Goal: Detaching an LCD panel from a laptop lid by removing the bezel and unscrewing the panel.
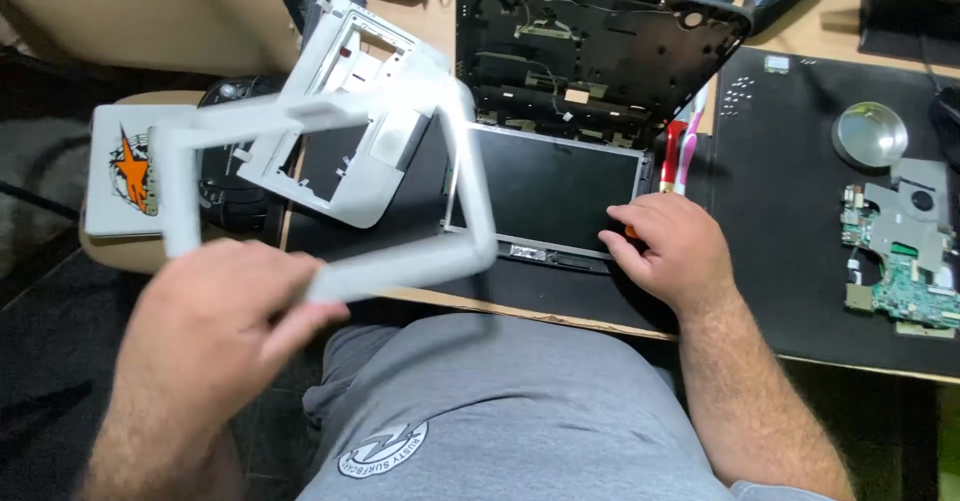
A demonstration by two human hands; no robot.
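**A:** What does the left hand [215,311] have?

**B:** It is closed on a thin, white, rectangular plastic screen frame [330,176], thumb and fingers pinching its lower edge. The frame is lifted off the desk and tilted, and it is blurred. Take the black flat screen panel [545,193] lying on the desk as the landmark: the frame hangs to the left of it, its right side crossing in front of the panel's left edge.

**A:** And the right hand [668,249]?

**B:** It rests palm down on the panel's lower right corner, fingers curled loosely. Something orange shows under the fingertips, but I cannot tell whether it is being gripped.

**A:** What else surrounds the panel?

**B:** Directly behind it stands the opened black plastic laptop shell [590,46], its inner wiring exposed. To the left, behind the raised frame, lies a white plastic laptop top cover [345,111] with cut-out openings. Just off the panel's upper right corner lie a red-handled tool [670,151] and a pink and white one beside it. Well to the right, on a black mat [790,191], sit a round metal dish [870,133] and a green circuit board [905,256].
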